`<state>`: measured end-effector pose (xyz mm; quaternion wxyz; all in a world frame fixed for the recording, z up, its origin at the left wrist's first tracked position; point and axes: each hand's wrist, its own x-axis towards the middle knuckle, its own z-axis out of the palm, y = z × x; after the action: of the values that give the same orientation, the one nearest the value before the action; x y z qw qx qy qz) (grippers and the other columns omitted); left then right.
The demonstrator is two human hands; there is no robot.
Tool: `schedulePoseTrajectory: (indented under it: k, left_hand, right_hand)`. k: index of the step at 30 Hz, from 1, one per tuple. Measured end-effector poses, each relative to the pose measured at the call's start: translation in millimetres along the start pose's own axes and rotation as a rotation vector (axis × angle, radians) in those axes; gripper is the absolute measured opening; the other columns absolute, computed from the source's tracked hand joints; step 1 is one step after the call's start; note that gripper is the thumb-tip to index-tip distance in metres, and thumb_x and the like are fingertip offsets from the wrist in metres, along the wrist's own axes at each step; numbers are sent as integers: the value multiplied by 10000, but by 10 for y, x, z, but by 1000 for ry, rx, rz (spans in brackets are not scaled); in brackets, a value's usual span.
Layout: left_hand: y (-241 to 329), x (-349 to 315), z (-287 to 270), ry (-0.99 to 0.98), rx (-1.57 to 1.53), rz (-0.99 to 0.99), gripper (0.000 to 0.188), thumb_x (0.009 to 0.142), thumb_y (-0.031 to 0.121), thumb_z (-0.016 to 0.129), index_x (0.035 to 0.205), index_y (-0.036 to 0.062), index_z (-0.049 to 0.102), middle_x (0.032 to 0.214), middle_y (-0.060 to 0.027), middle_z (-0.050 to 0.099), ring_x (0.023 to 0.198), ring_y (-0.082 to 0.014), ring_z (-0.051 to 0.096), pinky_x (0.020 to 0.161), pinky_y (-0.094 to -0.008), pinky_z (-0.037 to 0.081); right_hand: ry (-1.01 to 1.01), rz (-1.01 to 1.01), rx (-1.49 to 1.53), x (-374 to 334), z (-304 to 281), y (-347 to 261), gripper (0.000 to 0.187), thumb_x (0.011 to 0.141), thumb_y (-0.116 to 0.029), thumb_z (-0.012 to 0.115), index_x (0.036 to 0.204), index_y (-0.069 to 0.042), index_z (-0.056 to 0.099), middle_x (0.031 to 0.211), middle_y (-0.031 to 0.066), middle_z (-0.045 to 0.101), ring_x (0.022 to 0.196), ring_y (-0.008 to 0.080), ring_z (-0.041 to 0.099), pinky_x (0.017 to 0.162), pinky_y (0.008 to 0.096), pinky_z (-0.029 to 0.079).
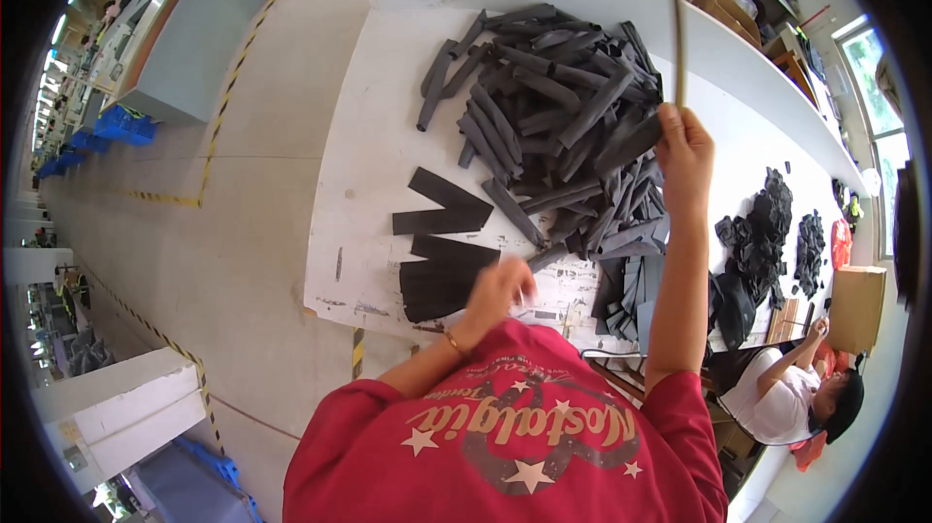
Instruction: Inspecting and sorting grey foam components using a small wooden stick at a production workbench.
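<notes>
At two o'clock our right hand (684, 134) pinches a strip (629, 144); our half-curled left hand (500, 290) blurs at five, hold unclear.

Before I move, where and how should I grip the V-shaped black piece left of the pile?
Probably pinch the V-shaped piece at its right end, coming from above: it lies flat on the table, its legs splay leftward and meet there, so both might lift together.

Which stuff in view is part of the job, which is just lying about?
Looks part of the job:
thin brown stick, in the right hand
pile of dark strips
flat dark strips by the left hand
white table

Probably just lying about:
blue crates
cardboard box
</notes>
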<state>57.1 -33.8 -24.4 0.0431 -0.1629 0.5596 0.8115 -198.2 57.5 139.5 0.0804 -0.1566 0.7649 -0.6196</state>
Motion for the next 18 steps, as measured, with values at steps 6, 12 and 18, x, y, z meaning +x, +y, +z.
schedulePoseTrajectory:
  k: [6, 12, 18]
  left_hand:
    - [993, 587, 137, 348, 157, 648, 149, 927, 139, 584, 1020, 22, 585, 885, -27, 621, 780, -60, 568, 702, -178, 439]
    - [786, 699, 85, 261, -245, 416, 119, 924, 125, 595, 987, 25, 590, 832, 41, 562, 789, -8, 510, 676, -154, 402]
    - [569, 667, 144, 332, -398, 184, 201, 953, 250, 565, 1053, 79, 530, 798, 48, 528, 696, -22, 506, 562, -183, 427]
  right_hand:
    - [-334, 138, -17, -560, 350, 326, 284, 928, -295, 602, 787, -49, 588, 592, -83, 425, 520, 15, 360, 455, 204, 258]
    - [-299, 177, 230, -859, 500, 641, 230, 831, -122, 724, 969, -21, 570, 726, -79, 487, 651, 10, 426, 572, 171, 350]
    - [-211, 49, 26, -708, 553, 698, 170, 856, -153, 692, 880, -25, 582, 669, -66, 479, 622, 31, 399, 548, 194, 337]
